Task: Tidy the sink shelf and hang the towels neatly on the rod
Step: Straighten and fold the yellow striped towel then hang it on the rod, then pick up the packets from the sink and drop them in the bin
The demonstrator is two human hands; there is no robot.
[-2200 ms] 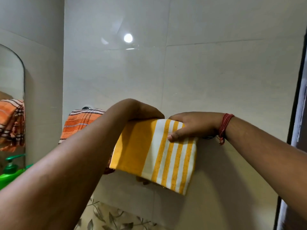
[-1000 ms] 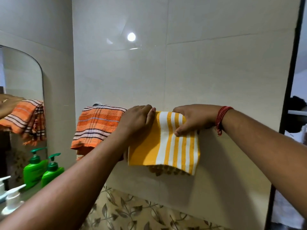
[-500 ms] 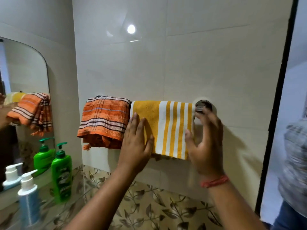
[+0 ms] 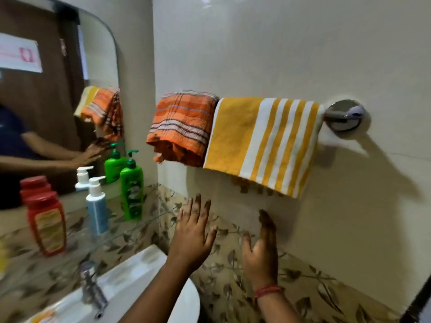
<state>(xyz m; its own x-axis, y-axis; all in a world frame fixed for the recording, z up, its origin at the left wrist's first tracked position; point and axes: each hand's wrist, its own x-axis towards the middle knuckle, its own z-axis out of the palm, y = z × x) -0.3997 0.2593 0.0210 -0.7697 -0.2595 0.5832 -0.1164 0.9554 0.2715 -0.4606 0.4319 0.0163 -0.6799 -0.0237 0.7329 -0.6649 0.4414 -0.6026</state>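
Fingers straight and empty on my left hand point(image 4: 191, 238) and right hand point(image 4: 262, 250), below the yellow striped towel point(image 4: 261, 143) draped flat over the rod point(image 4: 332, 116).

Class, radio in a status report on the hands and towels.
Left hand open, right hand open, both below the towels. Orange striped towel and yellow striped towel draped on the rod. Nothing blocking.

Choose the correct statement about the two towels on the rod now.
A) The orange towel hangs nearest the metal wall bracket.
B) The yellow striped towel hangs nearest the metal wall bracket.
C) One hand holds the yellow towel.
B: the yellow striped towel hangs beside the metal wall bracket, the orange towel on its far side; both hands are below, touching neither.
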